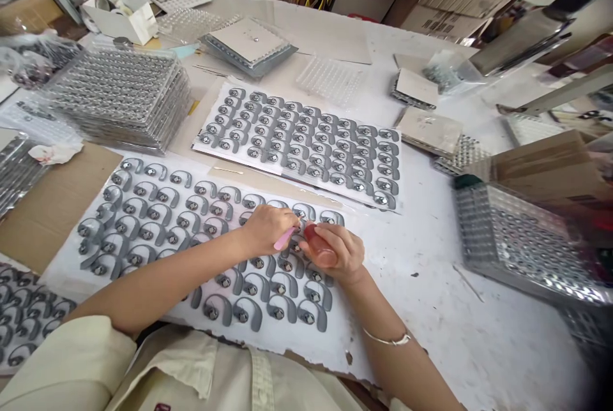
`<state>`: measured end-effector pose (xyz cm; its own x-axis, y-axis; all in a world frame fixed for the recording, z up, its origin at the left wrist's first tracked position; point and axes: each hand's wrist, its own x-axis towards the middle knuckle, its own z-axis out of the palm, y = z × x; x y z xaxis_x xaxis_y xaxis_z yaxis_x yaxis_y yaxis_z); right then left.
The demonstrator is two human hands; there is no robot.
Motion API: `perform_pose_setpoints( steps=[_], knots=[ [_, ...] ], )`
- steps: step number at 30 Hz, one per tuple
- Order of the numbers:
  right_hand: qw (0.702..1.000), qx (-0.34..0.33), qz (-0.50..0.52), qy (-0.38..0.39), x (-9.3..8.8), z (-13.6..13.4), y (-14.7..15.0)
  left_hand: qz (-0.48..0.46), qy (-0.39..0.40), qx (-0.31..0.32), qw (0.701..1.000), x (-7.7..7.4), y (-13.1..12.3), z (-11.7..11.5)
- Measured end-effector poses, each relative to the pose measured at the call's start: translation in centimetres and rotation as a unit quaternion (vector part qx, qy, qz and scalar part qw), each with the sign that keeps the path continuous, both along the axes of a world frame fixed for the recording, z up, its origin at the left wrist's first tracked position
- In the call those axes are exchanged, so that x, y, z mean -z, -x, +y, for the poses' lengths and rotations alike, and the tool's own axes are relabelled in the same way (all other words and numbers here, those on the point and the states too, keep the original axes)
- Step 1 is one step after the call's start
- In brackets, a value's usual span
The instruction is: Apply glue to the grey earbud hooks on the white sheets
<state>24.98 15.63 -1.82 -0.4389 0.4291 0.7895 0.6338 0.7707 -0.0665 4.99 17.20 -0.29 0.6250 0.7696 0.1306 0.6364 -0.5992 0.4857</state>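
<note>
My left hand (265,230) is closed around a slim pink implement (285,238); its tip is hidden near the fingers, so its kind is unclear. Close beside it, my right hand (341,250) grips a small reddish translucent bottle (320,247), tilted with its narrow end toward the left hand. Both hands hover over a white sheet carrying rows of grey hook-shaped pieces (257,316), each with a small shiny stone-like part at its inner end. A second sheet of similar pieces (299,138) lies just beyond, across the table.
A tall stack of clear plastic trays (119,95) stands at the left, near a white box (122,18). Board-topped packs (251,41) lie at the back. On the right are another tray stack (527,239), a cardboard box (555,165) and a dark-capped bottle (527,34).
</note>
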Motion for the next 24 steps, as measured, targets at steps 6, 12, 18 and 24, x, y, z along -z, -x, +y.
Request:
perform_pose_setpoints(
  steps=[6,12,18,24],
  knots=[
    [1.0,-0.003,-0.008,-0.006,-0.34,-0.02,0.16,0.004,0.001,0.003,1.0,-0.02,0.0,0.03],
    [1.0,-0.006,0.002,-0.002,-0.2,-0.19,0.16,-0.004,0.001,0.0,1.0,0.03,0.05,0.02],
    [1.0,-0.002,0.009,0.003,-0.04,-0.34,0.2,-0.023,0.015,-0.004,1.0,-0.15,0.13,0.03],
    [1.0,-0.001,0.024,0.012,-0.27,-0.47,0.28,-0.052,0.042,-0.018,0.998,-0.45,0.29,0.34]
  ],
)
